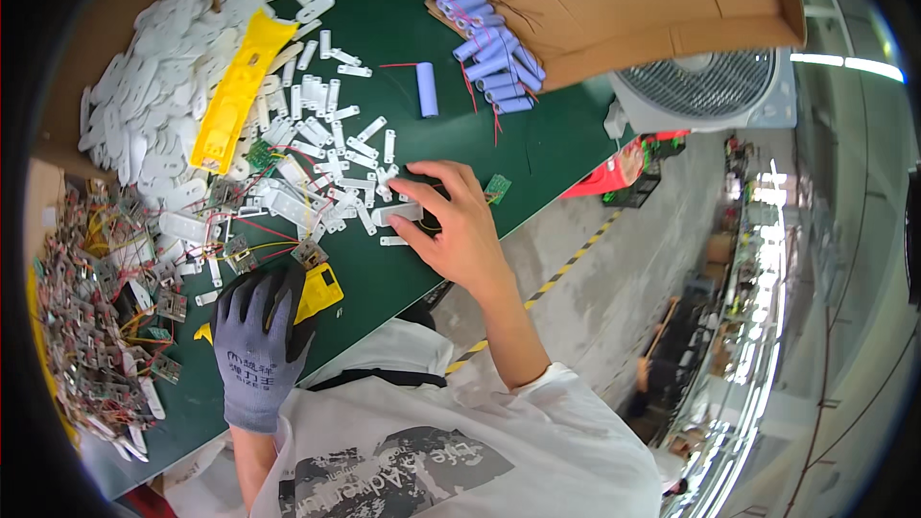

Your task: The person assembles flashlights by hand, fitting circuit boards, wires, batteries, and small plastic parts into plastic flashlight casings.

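Observation:
My left hand, in a grey glove with dark fingers, is closed around a yellow plastic housing near the table's front edge. A small circuit board with red and yellow wires lies against the housing's far end. Over the loose small white plastic pieces, my bare right hand has its thumb and forefinger apart. Its forefinger tip touches one of these pieces. By the thumb tip lies a larger white rectangular piece. A green circuit board is just right of this hand.
Another yellow housing rests by a heap of white plastic parts. Wired circuit boards pile up at the left. Purple battery cells spill from a cardboard box; one single cell lies apart. A fan stands beyond the table edge.

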Action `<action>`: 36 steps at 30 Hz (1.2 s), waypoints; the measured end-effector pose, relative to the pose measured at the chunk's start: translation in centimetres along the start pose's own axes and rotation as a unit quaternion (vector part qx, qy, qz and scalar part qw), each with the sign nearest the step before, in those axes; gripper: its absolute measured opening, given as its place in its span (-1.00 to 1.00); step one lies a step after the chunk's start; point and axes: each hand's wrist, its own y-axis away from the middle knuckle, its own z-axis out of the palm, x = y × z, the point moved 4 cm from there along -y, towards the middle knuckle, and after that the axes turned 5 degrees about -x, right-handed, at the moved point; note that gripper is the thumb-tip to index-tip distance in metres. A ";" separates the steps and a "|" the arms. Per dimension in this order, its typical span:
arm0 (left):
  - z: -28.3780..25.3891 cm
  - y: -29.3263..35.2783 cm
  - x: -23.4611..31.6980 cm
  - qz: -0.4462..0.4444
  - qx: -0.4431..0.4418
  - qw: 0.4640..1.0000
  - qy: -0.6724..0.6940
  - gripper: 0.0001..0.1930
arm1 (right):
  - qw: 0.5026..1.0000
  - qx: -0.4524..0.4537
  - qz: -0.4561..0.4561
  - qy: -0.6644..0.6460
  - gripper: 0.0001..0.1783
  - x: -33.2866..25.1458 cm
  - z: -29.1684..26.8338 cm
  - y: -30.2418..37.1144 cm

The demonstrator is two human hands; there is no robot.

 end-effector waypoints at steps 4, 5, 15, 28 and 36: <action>0.6 0.1 0.5 -0.029 0.009 0.999 0.019 -0.35 | 0.999 -0.028 -0.019 -0.029 -0.61 1.1 -0.2 1.1; 0.8 0.0 0.9 -0.013 0.008 1.000 0.014 -0.37 | 0.999 -0.030 -0.028 -0.019 -0.61 1.7 -0.3 1.5; 1.5 -1.2 0.8 0.049 0.014 0.998 0.020 -0.41 | 0.997 -0.001 -0.080 0.015 -0.66 3.4 0.4 1.8; 1.0 -2.5 0.4 0.134 -0.056 0.989 -0.011 -0.47 | 0.988 -0.025 -0.115 -0.099 -0.67 -0.3 -0.9 1.9; 1.6 -2.5 0.3 0.107 -0.045 0.993 0.035 -0.43 | 0.984 -0.152 -0.008 -0.091 -0.75 -5.5 -0.4 1.9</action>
